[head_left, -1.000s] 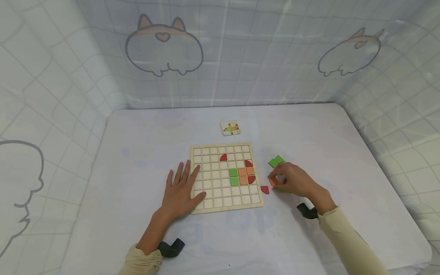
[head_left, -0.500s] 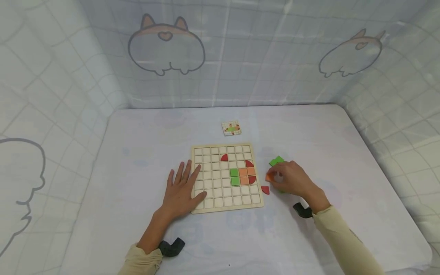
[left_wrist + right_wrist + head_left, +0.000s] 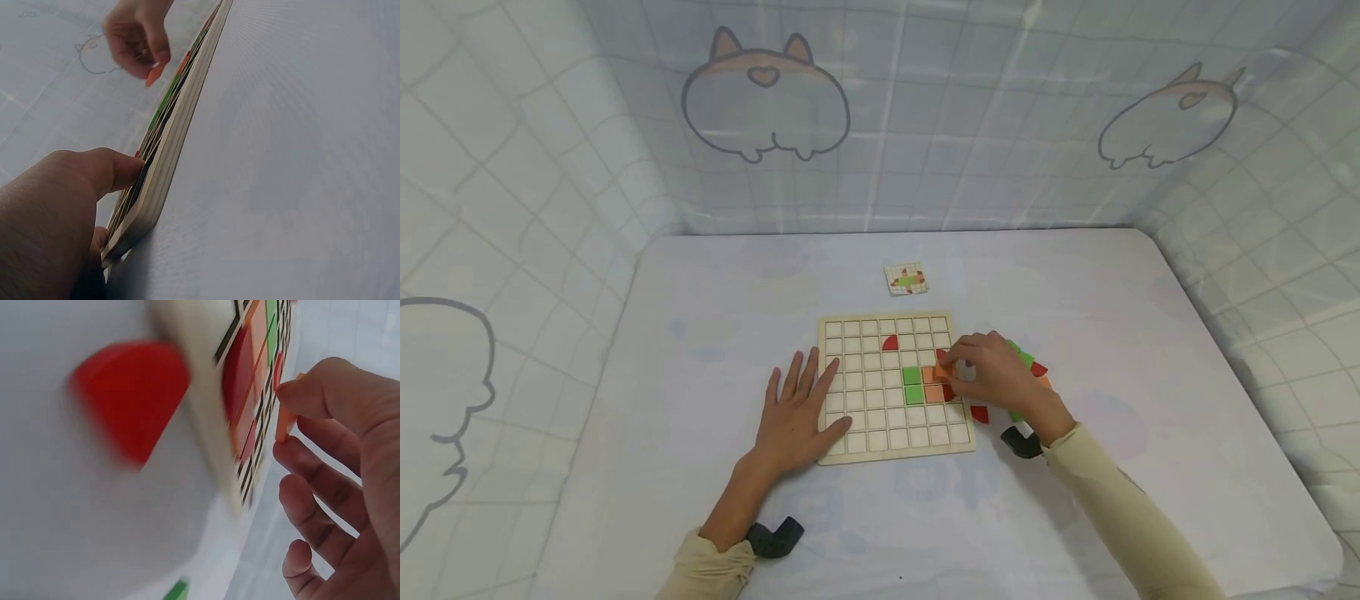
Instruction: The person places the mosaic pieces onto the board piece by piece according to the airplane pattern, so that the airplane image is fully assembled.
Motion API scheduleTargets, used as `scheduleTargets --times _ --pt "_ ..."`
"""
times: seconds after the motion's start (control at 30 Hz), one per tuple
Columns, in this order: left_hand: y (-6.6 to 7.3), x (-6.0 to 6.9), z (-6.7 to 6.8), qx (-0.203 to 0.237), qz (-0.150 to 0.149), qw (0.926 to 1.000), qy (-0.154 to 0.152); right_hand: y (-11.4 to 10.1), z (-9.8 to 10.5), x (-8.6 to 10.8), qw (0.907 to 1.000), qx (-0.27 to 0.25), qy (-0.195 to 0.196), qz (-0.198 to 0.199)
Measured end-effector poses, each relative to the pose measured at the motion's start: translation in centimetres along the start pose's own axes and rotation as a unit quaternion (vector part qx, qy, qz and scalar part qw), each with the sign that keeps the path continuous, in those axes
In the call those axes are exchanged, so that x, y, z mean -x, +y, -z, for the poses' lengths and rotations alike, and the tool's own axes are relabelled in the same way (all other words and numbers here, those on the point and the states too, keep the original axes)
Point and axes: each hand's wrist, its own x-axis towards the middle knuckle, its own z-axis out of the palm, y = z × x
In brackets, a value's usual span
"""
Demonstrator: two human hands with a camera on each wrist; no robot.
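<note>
The wooden grid board [image 3: 865,422] lies on the table. My left hand [image 3: 792,423] rests spread on its left edge, thumb on the board in the left wrist view. Above the board's right side, my right hand [image 3: 996,371] pinches an orange square [image 3: 286,419] between thumb and finger. Beneath and beside it sit orange squares [image 3: 933,393] and red quarter pieces, partly hidden by the fingers. Two green squares [image 3: 912,385] adjoin them on the left, and one red quarter [image 3: 891,342] sits higher up.
Behind the board lies a small pattern card [image 3: 906,279]. A loose red quarter [image 3: 980,414] is beside the board's right edge. Farther right, green, red and orange pieces [image 3: 1039,368] lie partly under the right arm. Patterned curtains stand behind and at both sides.
My right hand has moved left from the loose pieces to above the board, carrying the orange square, which uncovers more pieces at the right. My left hand stays on the board.
</note>
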Motion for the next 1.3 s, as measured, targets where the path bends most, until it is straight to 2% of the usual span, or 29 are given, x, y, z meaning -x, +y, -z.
scheduleTargets --times 0.27,0.47,0.63,0.9,1.1,1.3 --pt "0.0 -0.1 0.1 0.001 -0.003 0.9999 0.013 -2.4 -1.1 -3.5 0.9993 -0.015 -0.013 0.031" --pt "-0.1 -0.1 0.1 -0.002 -0.002 1.0 0.007 -2.9 -2.5 -5.3 0.998 0.02 -0.011 0.058" --pt "-0.1 -0.1 0.1 -0.006 -0.001 1.0 0.001 -2.8 -3.3 -5.7 0.9971 0.046 -0.011 0.06" --pt "-0.1 -0.2 0.2 -0.011 -0.004 0.9999 0.007 -2.9 -3.6 -5.8 0.9966 0.045 0.014 0.067" --pt "-0.1 -0.3 0.2 -0.011 -0.001 0.9999 0.002 -2.7 -4.0 -5.8 0.9968 0.012 0.032 0.072" --pt "-0.1 -0.2 0.2 -0.008 -0.002 0.9999 0.008 -2.8 -4.0 -5.8 0.9977 -0.009 0.016 0.066"
